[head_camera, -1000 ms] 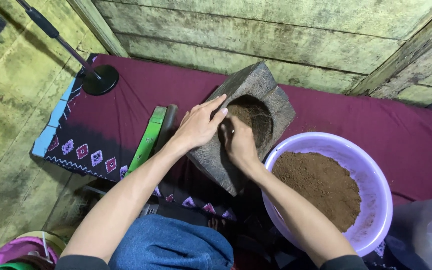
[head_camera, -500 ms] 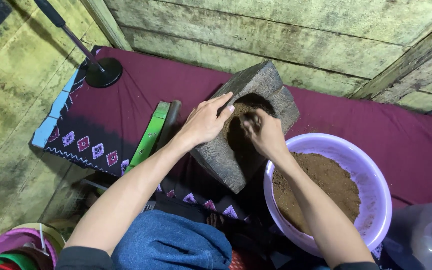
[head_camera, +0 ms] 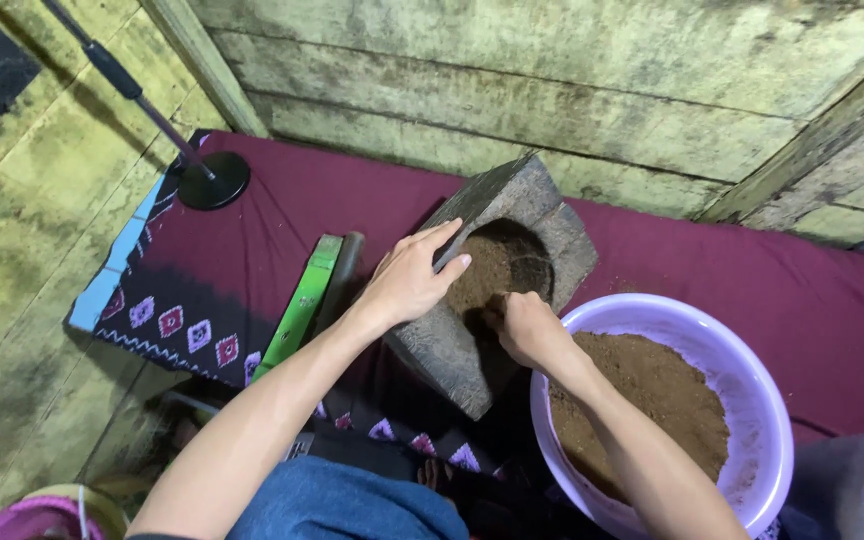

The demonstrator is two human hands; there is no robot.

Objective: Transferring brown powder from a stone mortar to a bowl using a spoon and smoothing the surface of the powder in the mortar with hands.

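Fingers (head_camera: 449, 262) splayed over stone mortar (head_camera: 512, 215)

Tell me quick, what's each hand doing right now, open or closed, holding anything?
Left hand: open, fingers spread, resting on the rim of the stone mortar.
Right hand: curled in the brown powder inside the mortar; whether it grips anything cannot be told.

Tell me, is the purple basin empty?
No, the purple basin holds a heap of brown powder, beside the stone mortar that the left hand steadies.

A long, flat green box (head_camera: 299, 306) on the maroon cloth (head_camera: 352, 210), left of the stone mortar (head_camera: 512, 230).
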